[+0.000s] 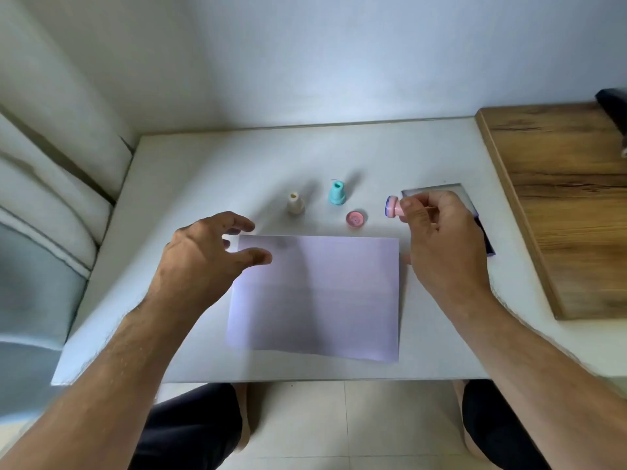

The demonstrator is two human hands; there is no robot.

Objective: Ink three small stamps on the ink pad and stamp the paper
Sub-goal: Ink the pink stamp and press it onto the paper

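A blank white paper (319, 296) lies flat in the middle of the white table (203, 164). My right hand (441, 245) holds a pink stamp (393, 207) sideways above the table, its blue-inked face pointing left. The pink stamp's cap (356, 219) lies just beyond the paper's far edge. A beige stamp (295, 202) and a teal stamp (337, 193) stand upright behind the paper. The ink pad (481, 228) sits open behind my right hand, mostly hidden by it. My left hand (207, 256) hovers with fingers spread over the paper's far left corner.
A wooden board (559, 205) lies on the table's right side with a dark object (614, 106) at its far end. Cushions (44, 205) border the table on the left. A wall stands close behind. My knees show under the table's front edge.
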